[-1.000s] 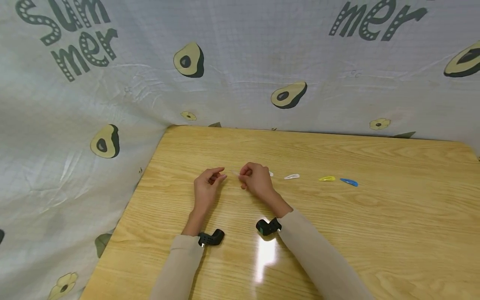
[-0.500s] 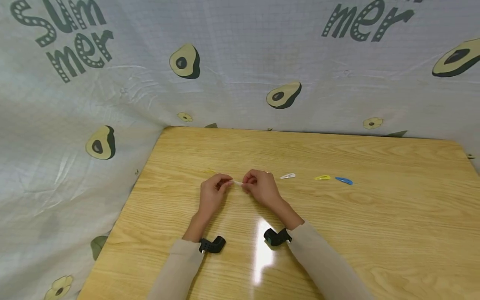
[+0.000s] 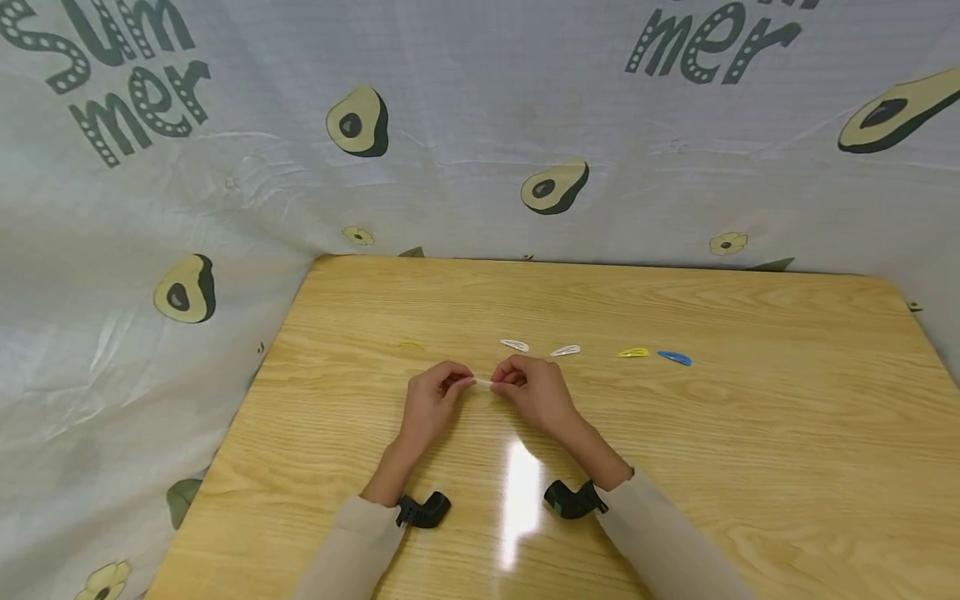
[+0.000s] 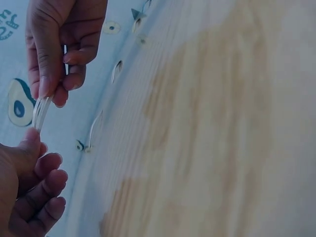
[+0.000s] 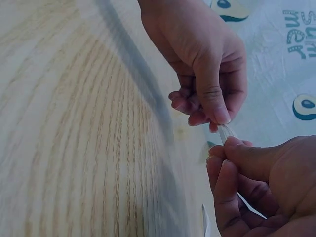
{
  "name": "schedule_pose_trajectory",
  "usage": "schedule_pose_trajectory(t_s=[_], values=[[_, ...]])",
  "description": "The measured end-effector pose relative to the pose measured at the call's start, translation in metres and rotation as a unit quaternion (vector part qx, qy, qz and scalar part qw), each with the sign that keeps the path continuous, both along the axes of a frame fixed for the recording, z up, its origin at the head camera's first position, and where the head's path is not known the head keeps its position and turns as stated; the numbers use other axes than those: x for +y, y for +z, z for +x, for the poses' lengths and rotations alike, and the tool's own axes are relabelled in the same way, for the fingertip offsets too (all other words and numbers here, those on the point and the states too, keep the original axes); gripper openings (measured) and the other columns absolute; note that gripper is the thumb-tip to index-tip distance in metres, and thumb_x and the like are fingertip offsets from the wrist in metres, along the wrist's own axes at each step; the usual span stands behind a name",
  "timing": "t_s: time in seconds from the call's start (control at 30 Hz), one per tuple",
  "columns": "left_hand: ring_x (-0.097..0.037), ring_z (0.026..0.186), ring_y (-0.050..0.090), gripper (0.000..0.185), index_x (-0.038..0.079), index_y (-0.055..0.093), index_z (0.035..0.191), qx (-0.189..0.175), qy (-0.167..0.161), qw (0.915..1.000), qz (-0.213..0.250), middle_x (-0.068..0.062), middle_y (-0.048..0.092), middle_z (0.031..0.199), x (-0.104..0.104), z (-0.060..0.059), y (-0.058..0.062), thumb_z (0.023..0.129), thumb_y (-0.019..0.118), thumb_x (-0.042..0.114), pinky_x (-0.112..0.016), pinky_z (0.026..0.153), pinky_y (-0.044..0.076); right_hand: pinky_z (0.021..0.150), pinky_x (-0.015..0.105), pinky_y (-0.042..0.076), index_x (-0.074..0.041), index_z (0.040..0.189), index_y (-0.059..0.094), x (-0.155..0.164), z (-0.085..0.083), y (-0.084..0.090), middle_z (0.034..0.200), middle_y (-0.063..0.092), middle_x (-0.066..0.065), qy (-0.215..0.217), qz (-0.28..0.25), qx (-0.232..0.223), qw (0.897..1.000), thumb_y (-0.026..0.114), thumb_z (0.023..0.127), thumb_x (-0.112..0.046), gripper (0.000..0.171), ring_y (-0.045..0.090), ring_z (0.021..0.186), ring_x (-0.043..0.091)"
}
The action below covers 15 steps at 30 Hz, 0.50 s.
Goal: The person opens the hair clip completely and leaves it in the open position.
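Pale cloth [image 3: 465, 100] w/ avocado prints and dotted "Summer" lettering hangs behind and left of a wood-grain desk [image 3: 750, 467], glossy, w/ a glare streak near the front. Both hands meet at desk centre, just above the surface: left hand [image 3: 431, 408] and right hand [image 3: 536, 392] each pinch one end of a small clear clip [image 3: 483, 382], thin, flat, see-through, tapered like a snap hair clip. Wrist views show thumb and forefinger tips closed on its ends, other fingers [image 5: 185, 101] curled under; fingers narrow, not spread. Row of similar clips lies flat on the desk just behind the hands, well apart from each other: two white clips [image 3: 514, 345] [image 3: 566, 351], a yellow clip [image 3: 633, 352], a blue clip [image 3: 675, 358], all teardrop-shaped. Faint yellowish mark [image 3: 410, 344] left of the row, too small to tell what. Beige sleeves [image 3: 660, 533], black wrist cams [image 3: 573, 500].
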<state>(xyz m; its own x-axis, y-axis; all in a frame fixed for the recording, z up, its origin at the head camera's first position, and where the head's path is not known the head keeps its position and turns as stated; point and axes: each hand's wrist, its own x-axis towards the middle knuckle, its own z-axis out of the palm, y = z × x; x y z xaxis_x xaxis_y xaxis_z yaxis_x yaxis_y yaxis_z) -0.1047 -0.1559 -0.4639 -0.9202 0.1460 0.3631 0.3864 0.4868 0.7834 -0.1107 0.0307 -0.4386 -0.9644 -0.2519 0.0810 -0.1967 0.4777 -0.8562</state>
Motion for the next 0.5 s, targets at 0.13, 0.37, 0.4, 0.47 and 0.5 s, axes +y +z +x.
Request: schedule_pose_trajectory(t_s=[0.13,0.37,0.4,0.47,0.5], values=[[-0.016,0.065,0.061,0.009,0.002,0.068,0.085,-0.006,-0.004,1.0,0.004,-0.005,0.067,0.077,0.006,0.006,0.001,0.087,0.068,0.011,-0.024,0.058,0.048,0.065,0.028,0.05,-0.013,0.083,0.068,0.006,0.007,0.001,0.073,0.062,-0.006,-0.007,-0.006,-0.009,1.0,0.075,0.084,-0.012,0.007,0.06,0.068,0.008],[-0.017,0.063,0.061,0.007,0.003,0.068,0.086,-0.012,-0.042,0.999,0.005,-0.007,0.067,0.075,0.018,0.015,0.001,0.088,0.068,0.009,-0.023,0.057,0.048,0.063,0.028,0.049,-0.014,0.083,0.067,0.024,0.023,0.0,0.076,0.063,-0.006,-0.019,-0.028,-0.023,0.999,0.075,0.083,-0.012,0.009,0.06,0.07,0.009],[-0.016,0.062,0.06,0.006,0.003,0.068,0.085,-0.012,-0.044,0.9989,0.004,-0.007,0.067,0.075,0.019,0.016,0.001,0.088,0.068,0.009,-0.022,0.056,0.047,0.063,0.028,0.049,-0.014,0.084,0.067,0.027,0.025,-0.001,0.076,0.063,-0.006,-0.019,-0.031,-0.023,0.999,0.075,0.083,-0.012,0.008,0.061,0.07,0.009],[-0.016,0.061,0.059,0.005,0.003,0.068,0.085,-0.009,-0.054,0.9985,0.004,-0.007,0.067,0.075,0.022,0.017,0.001,0.087,0.068,0.007,-0.022,0.055,0.046,0.063,0.028,0.049,-0.015,0.085,0.066,0.033,0.03,-0.004,0.077,0.063,-0.007,-0.019,-0.038,-0.024,0.999,0.074,0.084,-0.014,0.008,0.06,0.071,0.009],[-0.016,0.061,0.059,0.005,0.002,0.068,0.085,-0.007,-0.061,0.9981,0.005,-0.007,0.067,0.075,0.023,0.018,0.001,0.087,0.068,0.006,-0.022,0.055,0.046,0.063,0.028,0.048,-0.016,0.086,0.066,0.036,0.032,-0.005,0.077,0.063,-0.007,-0.019,-0.041,-0.024,0.999,0.074,0.085,-0.015,0.007,0.06,0.071,0.009]])
